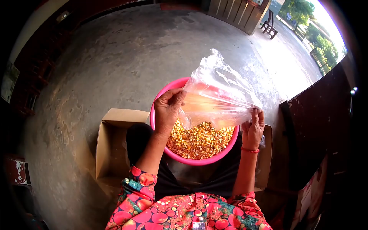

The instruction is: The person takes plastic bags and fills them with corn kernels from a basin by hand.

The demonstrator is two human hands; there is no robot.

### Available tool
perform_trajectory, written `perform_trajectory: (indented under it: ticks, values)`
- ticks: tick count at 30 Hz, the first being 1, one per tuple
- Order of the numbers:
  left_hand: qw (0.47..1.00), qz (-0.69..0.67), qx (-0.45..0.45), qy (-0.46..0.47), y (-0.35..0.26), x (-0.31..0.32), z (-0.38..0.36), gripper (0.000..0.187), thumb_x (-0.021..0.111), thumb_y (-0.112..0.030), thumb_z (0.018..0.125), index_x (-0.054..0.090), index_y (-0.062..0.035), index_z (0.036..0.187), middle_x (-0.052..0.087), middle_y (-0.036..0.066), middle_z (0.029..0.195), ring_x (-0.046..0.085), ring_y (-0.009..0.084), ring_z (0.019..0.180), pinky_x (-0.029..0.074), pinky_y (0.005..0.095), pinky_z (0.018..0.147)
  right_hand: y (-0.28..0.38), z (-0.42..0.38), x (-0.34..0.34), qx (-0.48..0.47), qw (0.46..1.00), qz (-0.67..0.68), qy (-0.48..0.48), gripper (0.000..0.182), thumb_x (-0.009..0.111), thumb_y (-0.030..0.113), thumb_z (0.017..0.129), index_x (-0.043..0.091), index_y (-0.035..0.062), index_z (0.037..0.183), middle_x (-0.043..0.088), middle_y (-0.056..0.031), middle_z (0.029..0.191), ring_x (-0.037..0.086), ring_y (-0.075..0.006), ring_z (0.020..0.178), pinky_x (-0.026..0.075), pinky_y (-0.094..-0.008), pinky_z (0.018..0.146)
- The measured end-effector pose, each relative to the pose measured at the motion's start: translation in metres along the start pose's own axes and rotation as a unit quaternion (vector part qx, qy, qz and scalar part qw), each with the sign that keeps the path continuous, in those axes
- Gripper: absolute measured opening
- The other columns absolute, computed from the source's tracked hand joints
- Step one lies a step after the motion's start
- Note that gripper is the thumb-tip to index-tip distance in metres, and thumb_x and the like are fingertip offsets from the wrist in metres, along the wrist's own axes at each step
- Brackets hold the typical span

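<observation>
A clear plastic bag is stretched between my two hands above a pink basin. Its left edge is pinched in the fingers of my left hand, over the basin's left rim. On the other side, my right hand grips the bag's right corner, just beyond the basin's right rim. Loose yellow corn kernels lie in the basin. The bag covers the far part of the basin, so what lies there shows only dimly through the plastic.
An open cardboard box stands left of my legs, and another cardboard box is partly visible at the right. Concrete floor stretches ahead. A wooden chair stands near the doorway. Dark furniture rises at the right.
</observation>
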State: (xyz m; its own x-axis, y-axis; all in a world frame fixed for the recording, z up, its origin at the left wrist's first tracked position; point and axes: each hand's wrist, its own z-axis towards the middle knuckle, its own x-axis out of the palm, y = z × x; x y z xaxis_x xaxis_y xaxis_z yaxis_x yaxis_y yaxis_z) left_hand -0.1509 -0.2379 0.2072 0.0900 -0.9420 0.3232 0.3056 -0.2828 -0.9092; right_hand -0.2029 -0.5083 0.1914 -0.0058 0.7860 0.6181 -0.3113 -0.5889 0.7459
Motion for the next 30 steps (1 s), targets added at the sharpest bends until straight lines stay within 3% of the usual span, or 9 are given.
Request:
perform_trajectory:
  ticks: [4, 9, 15, 17, 19, 21, 25, 27, 30]
  values:
    - [0.999, 0.013, 0.039, -0.018, 0.003, -0.008, 0.003, 0.014, 0.066, -0.007, 0.084, 0.067, -0.003, 0.098, 0.062, -0.001, 0.082, 0.053, 0.0033, 0.067, 0.043, 0.017, 0.059, 0.005, 0.007, 0.012, -0.039, 0.998, -0.022, -0.044, 0.018, 0.048, 0.004, 0.093, 0.059, 0.0084, 0.107, 0.062, -0.0062, 0.108, 0.062, -0.0235, 0.097, 0.051, -0.0312, 0.068]
    - [0.99, 0.061, 0.101, -0.082, 0.007, -0.012, 0.012, 0.019, 0.058, -0.008, 0.09, 0.063, -0.004, 0.108, 0.06, -0.001, 0.09, 0.051, 0.003, 0.068, 0.044, 0.0189, 0.058, -0.007, 0.009, -0.008, -0.083, 0.99, -0.093, 0.066, 0.021, 0.047, -0.003, 0.089, 0.059, 0.0053, 0.105, 0.061, -0.008, 0.109, 0.059, -0.0227, 0.101, 0.049, -0.0327, 0.08]
    - [0.942, -0.201, -0.247, 0.103, -0.011, -0.014, 0.006, 0.074, 0.056, -0.054, 0.084, 0.029, -0.0098, 0.136, 0.059, 0.01, 0.102, 0.062, 0.0157, 0.078, 0.051, 0.0252, 0.062, -0.01, 0.016, 0.019, -0.132, 0.828, -0.511, 0.186, 0.029, 0.042, -0.019, 0.068, 0.06, -0.0003, 0.079, 0.054, -0.0121, 0.122, 0.056, -0.0219, 0.1, 0.044, -0.0256, 0.08]
    - [0.979, -0.051, -0.162, 0.114, -0.018, -0.001, -0.004, 0.077, 0.064, -0.048, 0.081, 0.028, -0.0096, 0.137, 0.059, 0.011, 0.105, 0.063, 0.016, 0.085, 0.052, 0.024, 0.06, -0.017, 0.017, 0.018, -0.119, 0.825, -0.519, 0.189, 0.031, 0.043, -0.018, 0.066, 0.062, 0.0025, 0.079, 0.054, -0.0112, 0.124, 0.056, -0.0235, 0.103, 0.044, -0.0257, 0.077]
    - [0.98, -0.032, -0.164, 0.106, -0.007, 0.0, -0.001, 0.043, 0.071, -0.017, 0.08, 0.053, -0.0049, 0.117, 0.06, 0.007, 0.103, 0.062, 0.012, 0.081, 0.049, 0.0196, 0.064, -0.02, 0.018, 0.011, -0.051, 0.802, -0.557, 0.21, 0.032, 0.043, -0.018, 0.066, 0.063, 0.0038, 0.079, 0.055, -0.0118, 0.123, 0.056, -0.0246, 0.106, 0.044, -0.0256, 0.076]
    - [0.981, 0.065, -0.137, 0.123, 0.014, -0.014, 0.004, 0.017, 0.068, -0.008, 0.081, 0.062, -0.0033, 0.097, 0.062, 0.003, 0.096, 0.06, 0.0091, 0.078, 0.049, 0.0205, 0.066, -0.025, 0.019, 0.004, -0.021, 0.795, -0.567, 0.214, 0.037, 0.042, -0.018, 0.065, 0.064, 0.0058, 0.081, 0.052, -0.0127, 0.126, 0.056, -0.0265, 0.108, 0.046, -0.028, 0.079]
    - [0.992, 0.037, -0.096, 0.072, 0.023, -0.014, 0.004, 0.006, 0.068, -0.006, 0.081, 0.064, -0.0032, 0.085, 0.063, 0.002, 0.088, 0.059, 0.0073, 0.074, 0.049, 0.0206, 0.066, -0.036, 0.019, -0.008, -0.063, 0.757, -0.651, 0.005, 0.041, 0.045, -0.012, 0.07, 0.064, 0.011, 0.098, 0.05, -0.0144, 0.124, 0.051, -0.0315, 0.114, 0.047, -0.0379, 0.088]
    - [0.991, 0.124, 0.023, 0.043, 0.029, -0.015, 0.004, 0.006, 0.066, -0.005, 0.082, 0.062, -0.003, 0.085, 0.063, 0.002, 0.084, 0.059, 0.0079, 0.07, 0.049, 0.0214, 0.067, -0.035, 0.015, 0.004, -0.107, 0.755, -0.646, -0.014, 0.026, 0.056, -0.002, 0.078, 0.063, 0.0097, 0.1, 0.051, -0.0139, 0.121, 0.051, -0.0299, 0.113, 0.045, -0.0377, 0.09]
    - [0.999, -0.002, -0.004, 0.052, 0.035, -0.01, 0.004, 0.006, 0.061, -0.003, 0.085, 0.058, -0.0031, 0.09, 0.062, 0.004, 0.087, 0.059, 0.0099, 0.069, 0.05, 0.0234, 0.068, -0.031, 0.008, 0.049, -0.061, 0.835, -0.542, 0.072, 0.031, 0.069, 0.015, 0.079, 0.06, 0.0037, 0.106, 0.052, -0.014, 0.117, 0.052, -0.0275, 0.111, 0.042, -0.0365, 0.093]
